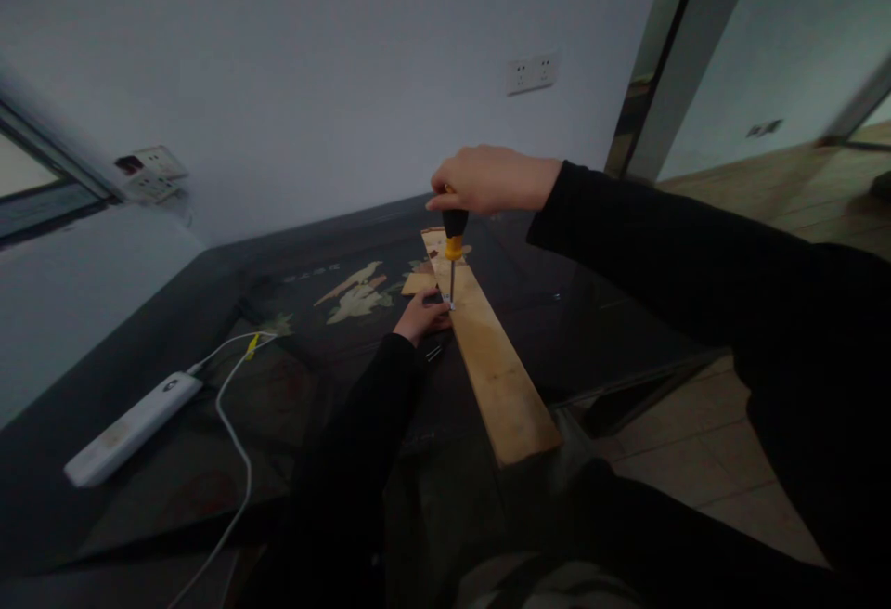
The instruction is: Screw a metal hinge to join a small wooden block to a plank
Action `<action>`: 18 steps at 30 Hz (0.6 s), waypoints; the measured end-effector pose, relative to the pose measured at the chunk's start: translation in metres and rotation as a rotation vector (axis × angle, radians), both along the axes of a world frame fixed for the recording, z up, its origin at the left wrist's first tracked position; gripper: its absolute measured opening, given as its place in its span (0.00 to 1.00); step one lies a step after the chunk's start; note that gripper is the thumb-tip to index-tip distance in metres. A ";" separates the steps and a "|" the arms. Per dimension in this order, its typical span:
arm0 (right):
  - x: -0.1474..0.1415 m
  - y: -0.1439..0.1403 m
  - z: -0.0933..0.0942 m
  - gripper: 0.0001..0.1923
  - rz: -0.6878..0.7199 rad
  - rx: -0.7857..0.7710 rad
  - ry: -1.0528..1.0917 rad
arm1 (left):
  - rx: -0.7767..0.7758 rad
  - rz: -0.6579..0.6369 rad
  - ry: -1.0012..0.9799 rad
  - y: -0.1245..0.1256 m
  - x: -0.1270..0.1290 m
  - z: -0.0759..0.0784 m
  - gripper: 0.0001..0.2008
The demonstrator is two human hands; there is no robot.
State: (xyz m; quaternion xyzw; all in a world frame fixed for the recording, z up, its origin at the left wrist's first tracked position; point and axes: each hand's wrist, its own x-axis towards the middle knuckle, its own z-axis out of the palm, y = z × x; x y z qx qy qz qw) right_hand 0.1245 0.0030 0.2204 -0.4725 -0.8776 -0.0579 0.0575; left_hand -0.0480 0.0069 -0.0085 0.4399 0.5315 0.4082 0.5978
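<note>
My right hand (487, 180) is closed from above round the handle of a black and yellow screwdriver (455, 247). The screwdriver stands almost upright, its tip down at a small shiny metal piece (449, 301) by the left edge of a long wooden board (497, 363). At that same edge, my left hand (419, 316) has its fingers closed on the metal piece, whose exact kind is too small to tell. A small wooden block (418, 284) lies just beyond the left hand. Below that hand are a few thin screws or nails (433, 353).
The board lies across a dark table (278, 265) with bird and flower pictures, its near end reaching past the table's edge. A white power strip (135, 428) with a white cable (240, 447) lies at left. Wall sockets (532, 74) are above the table.
</note>
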 end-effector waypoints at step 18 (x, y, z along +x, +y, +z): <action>0.000 -0.002 0.001 0.26 0.018 0.058 -0.075 | 0.009 0.010 0.035 0.000 0.002 0.001 0.28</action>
